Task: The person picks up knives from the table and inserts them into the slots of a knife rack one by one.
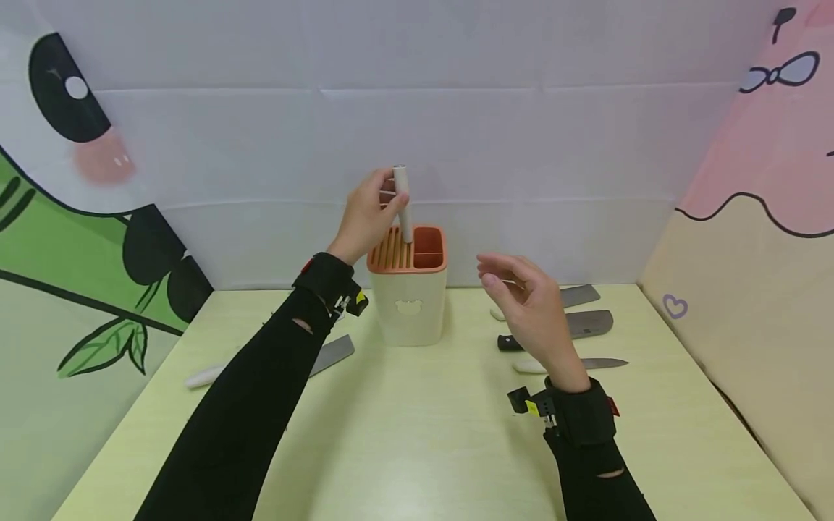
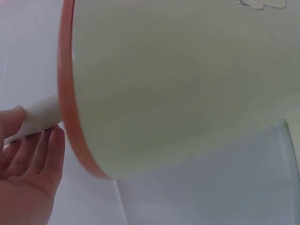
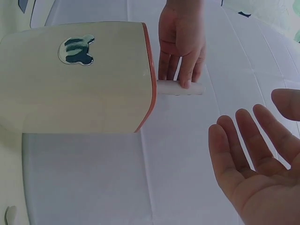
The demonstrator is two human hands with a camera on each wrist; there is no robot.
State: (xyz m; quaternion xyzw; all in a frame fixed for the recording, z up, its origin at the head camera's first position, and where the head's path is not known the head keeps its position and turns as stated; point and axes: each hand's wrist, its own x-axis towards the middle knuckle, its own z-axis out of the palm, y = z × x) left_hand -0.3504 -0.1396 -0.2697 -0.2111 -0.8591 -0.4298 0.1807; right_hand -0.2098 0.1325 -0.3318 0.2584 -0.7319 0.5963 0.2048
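Left hand (image 1: 365, 217), the nearer, pinches the white handle (image 1: 406, 218) rising nearly upright from the holder's (image 1: 417, 329) slotted top, upper centre; right hand (image 1: 531, 307), fingers loose, holds nothing, right of centre.

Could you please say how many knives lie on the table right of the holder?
3: a pale-handled knife farthest back, a black-handled knife in the middle, a pointed knife nearest. The right hand partly covers them and could hide more.

Holder (image 1: 409, 307): one
Held handle (image 1: 402, 192) atop the holder: one
Knives (image 1: 589, 323) right of the holder: three
Left of the holder: one blade (image 1: 334, 355), one pale handle (image 1: 205, 376) — middle hidden
Hands (image 1: 363, 221): two
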